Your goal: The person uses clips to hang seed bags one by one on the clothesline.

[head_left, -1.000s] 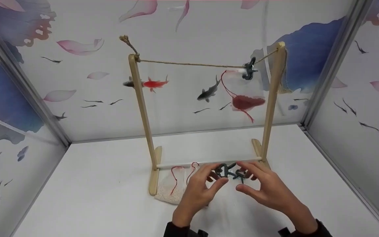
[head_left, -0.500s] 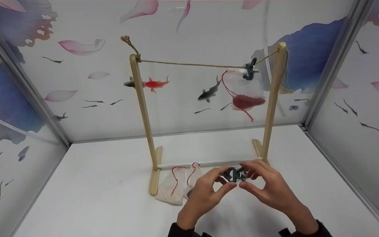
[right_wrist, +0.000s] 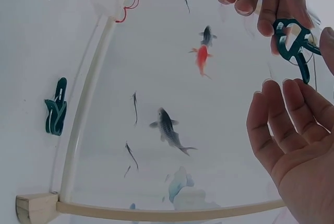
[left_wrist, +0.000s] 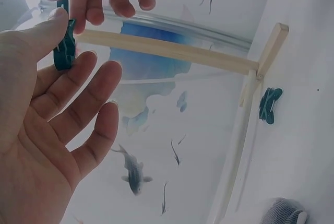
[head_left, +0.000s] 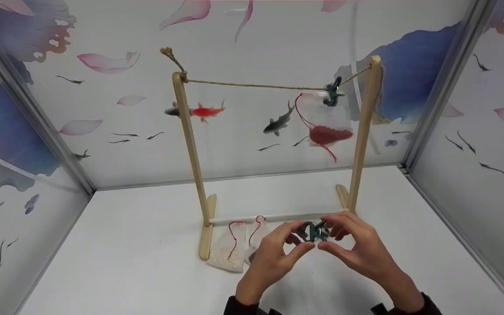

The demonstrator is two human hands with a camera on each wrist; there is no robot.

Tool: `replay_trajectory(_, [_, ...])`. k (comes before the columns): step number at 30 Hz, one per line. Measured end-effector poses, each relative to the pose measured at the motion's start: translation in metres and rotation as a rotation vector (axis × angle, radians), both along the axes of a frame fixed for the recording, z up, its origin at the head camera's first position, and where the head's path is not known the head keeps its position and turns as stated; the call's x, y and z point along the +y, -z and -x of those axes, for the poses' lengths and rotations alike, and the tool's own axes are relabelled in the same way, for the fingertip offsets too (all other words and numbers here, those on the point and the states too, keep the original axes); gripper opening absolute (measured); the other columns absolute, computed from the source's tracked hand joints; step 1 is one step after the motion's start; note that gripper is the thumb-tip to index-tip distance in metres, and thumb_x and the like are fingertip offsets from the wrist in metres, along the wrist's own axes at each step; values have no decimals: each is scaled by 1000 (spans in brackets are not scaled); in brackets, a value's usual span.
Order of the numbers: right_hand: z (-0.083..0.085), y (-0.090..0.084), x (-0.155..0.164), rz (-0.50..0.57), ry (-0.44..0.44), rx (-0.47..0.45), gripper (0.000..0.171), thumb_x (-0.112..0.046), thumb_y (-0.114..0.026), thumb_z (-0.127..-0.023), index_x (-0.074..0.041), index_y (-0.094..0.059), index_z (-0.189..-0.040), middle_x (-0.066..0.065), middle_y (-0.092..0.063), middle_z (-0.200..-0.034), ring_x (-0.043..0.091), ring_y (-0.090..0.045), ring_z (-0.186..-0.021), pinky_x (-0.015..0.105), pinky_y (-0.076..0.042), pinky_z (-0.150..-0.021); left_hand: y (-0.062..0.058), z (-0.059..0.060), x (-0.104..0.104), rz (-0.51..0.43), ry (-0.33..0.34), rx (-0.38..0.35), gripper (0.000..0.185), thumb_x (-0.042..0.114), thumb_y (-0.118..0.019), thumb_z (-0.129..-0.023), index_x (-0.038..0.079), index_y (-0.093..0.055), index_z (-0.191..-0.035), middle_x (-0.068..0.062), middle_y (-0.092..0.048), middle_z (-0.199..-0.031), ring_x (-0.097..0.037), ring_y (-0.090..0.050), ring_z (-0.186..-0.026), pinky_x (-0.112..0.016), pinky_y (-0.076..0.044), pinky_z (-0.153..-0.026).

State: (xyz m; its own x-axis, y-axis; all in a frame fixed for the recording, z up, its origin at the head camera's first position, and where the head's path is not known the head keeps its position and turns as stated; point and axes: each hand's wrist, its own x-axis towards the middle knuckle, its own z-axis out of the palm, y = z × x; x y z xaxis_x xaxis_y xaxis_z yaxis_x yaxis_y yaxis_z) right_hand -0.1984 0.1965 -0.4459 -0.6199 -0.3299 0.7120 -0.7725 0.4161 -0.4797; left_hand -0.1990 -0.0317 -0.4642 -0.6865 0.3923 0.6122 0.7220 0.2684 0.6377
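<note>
A dark green spring clip (head_left: 311,232) is held in the air between both hands. My left hand (head_left: 271,253) pinches one side of it between thumb and index finger. My right hand (head_left: 359,245) pinches the clip's two handle ends, as the right wrist view shows. A second green clip (right_wrist: 56,109) lies on the table by the frame's white bottom bar; in the head view it is hidden or merges with the held one. Left of the hands lie a drawstring bag of pale grains (head_left: 225,256) and a bag with dark contents (head_left: 252,253), partly covered by my left hand.
A wooden frame (head_left: 193,153) stands behind the hands, with a rope (head_left: 252,85) strung across its top. From the rope's right end, another green clip (head_left: 332,92) holds a hanging bag of red contents (head_left: 328,135). Printed panels enclose the white table (head_left: 125,245).
My left hand has moved right with the clip, bringing it to my right hand, whose fingers have closed on the handles. Over the last half second the hands have barely moved.
</note>
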Motion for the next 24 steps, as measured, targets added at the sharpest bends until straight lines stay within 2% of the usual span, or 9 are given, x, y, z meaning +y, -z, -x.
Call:
replay_trajectory(4, [-1,-1,1,20,-5,-14,59,2,-89,-71,-11,-67,-124,-1,-64,-104,13,-64,-78,29,-57,-63,0,-1,1,-2,4,-12,42,31,-66,-100,13,-58,-137,-2,-67,-117,-2,-65,-96,-19,-53,-80])
replay_trajectory(9, [-3,-5,1,31,-5,-1,54,3,-89,-72,-7,-68,-120,1,-65,-102,17,-65,-77,23,-56,-65,0,-1,2,-8,8,1,46,31,-67,-100,11,-57,-140,0,-67,-118,-4,-66,-95,-21,-54,-80])
replay_trajectory(12, [-4,-6,1,45,4,52,54,7,-89,-68,-5,-68,-117,2,-65,-99,17,-64,-75,20,-54,-65,1,0,-1,-15,-31,-1,50,32,-70,-98,9,-57,-140,-1,-67,-114,-7,-68,-93,-24,-54,-81])
replay_trajectory(15, [-5,-10,0,59,19,91,54,9,-89,-65,-4,-69,-114,1,-65,-97,15,-63,-72,20,-54,-64,2,3,-6,-19,-131,18,49,31,-71,-97,8,-58,-139,-2,-68,-110,-12,-68,-94,-27,-54,-81])
replay_trajectory(19, [-7,-14,-1,51,25,104,51,9,-89,-65,-3,-69,-110,0,-64,-94,13,-62,-71,19,-54,-64,6,8,-14,-13,-324,39,47,25,-71,-97,4,-58,-138,-5,-66,-111,-18,-67,-97,-32,-54,-79])
replay_trajectory(24, [-7,-15,-2,37,6,128,48,11,-87,-65,-3,-68,-107,-3,-63,-91,10,-62,-72,19,-53,-64,19,12,-21,68,-564,-29,55,18,-75,-93,-5,-53,-138,-14,-63,-120,-30,-62,-111,-45,-53,-88])
